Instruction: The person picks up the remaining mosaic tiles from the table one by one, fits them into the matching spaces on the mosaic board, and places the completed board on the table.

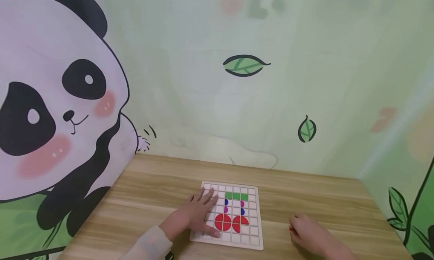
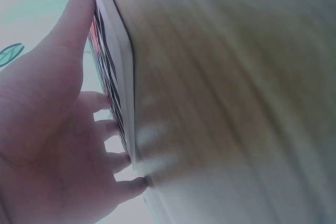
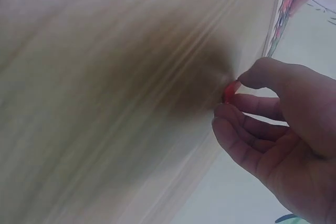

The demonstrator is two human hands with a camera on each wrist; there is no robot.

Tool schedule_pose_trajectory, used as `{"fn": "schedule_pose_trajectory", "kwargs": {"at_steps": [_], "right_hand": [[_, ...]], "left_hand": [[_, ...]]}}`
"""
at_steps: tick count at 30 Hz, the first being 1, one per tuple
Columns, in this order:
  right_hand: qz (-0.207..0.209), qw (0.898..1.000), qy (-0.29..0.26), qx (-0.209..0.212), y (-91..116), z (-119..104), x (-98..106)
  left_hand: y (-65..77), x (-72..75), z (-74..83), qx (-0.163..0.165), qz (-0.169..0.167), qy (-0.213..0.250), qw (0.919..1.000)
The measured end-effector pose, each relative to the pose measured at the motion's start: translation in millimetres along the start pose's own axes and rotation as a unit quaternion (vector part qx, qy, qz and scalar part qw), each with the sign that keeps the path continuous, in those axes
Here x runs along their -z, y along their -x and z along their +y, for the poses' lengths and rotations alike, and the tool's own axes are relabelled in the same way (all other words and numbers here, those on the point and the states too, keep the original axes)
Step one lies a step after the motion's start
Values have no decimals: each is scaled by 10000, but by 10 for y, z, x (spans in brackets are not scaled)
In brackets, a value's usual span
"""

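A white gridded board (image 1: 255, 230) lies flat on the table. Three green squares (image 1: 236, 196) form a row on it, above small blue and pink half-circles (image 1: 242, 208). Below them, red quarter pieces make a full circle (image 1: 223, 222) and, beside it, three quarters of another (image 1: 239, 222). My left hand (image 1: 196, 213) rests with spread fingers on the board's left side, its thumb by the lower edge. To the right of the board, my right hand (image 1: 313, 233) pinches a small red piece (image 3: 229, 92) at the tabletop; the fingers hide most of its shape.
The wooden table (image 1: 305, 194) runs back to a pale green wall (image 1: 190, 83) with painted leaves. A large painted panda (image 1: 68, 113) covers the left wall. A small dark object (image 1: 169, 256) shows beneath the left sleeve.
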State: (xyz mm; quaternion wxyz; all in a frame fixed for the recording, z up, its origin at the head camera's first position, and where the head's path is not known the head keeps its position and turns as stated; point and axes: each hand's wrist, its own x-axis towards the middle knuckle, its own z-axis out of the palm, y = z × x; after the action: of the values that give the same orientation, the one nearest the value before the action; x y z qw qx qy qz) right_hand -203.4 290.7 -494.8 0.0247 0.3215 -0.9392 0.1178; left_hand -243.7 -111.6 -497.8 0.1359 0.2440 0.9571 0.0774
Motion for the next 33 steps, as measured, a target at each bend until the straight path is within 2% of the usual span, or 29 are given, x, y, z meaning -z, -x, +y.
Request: {"fn": "schedule_pose_trajectory", "kwargs": {"at_steps": [6, 11, 16, 21, 23, 27, 30, 33], "right_hand": [[-227, 9989, -368, -191, 16, 23, 16], [-86, 9996, -216, -176, 2, 16, 25], [-3, 9995, -282, -164, -6, 20, 37], [333, 9991, -238, 74, -26, 4, 10], [364, 9984, -438, 34, -47, -36, -10], [206, 9937, -1016, -428, -131, -172, -22], [208, 9903, -1190, -680, -227, -301, -26], [285, 9898, -1220, -683, -340, -438, -57]], "left_hand": [[-17, -36, 6, -29, -37, -15, 10000], [-36, -14, -12, -39, 25, -101, 9999], [-11, 2, -12, -62, 30, -87, 9999], [26, -27, -10, -4, 27, -9, 10000], [41, -45, -10, 6, 11, 34, 10000], [35, -48, -12, -2, 13, 55, 10000], [13, -28, -16, -21, 25, 14, 10000], [0, -22, -24, -60, 29, 3, 10000]]}}
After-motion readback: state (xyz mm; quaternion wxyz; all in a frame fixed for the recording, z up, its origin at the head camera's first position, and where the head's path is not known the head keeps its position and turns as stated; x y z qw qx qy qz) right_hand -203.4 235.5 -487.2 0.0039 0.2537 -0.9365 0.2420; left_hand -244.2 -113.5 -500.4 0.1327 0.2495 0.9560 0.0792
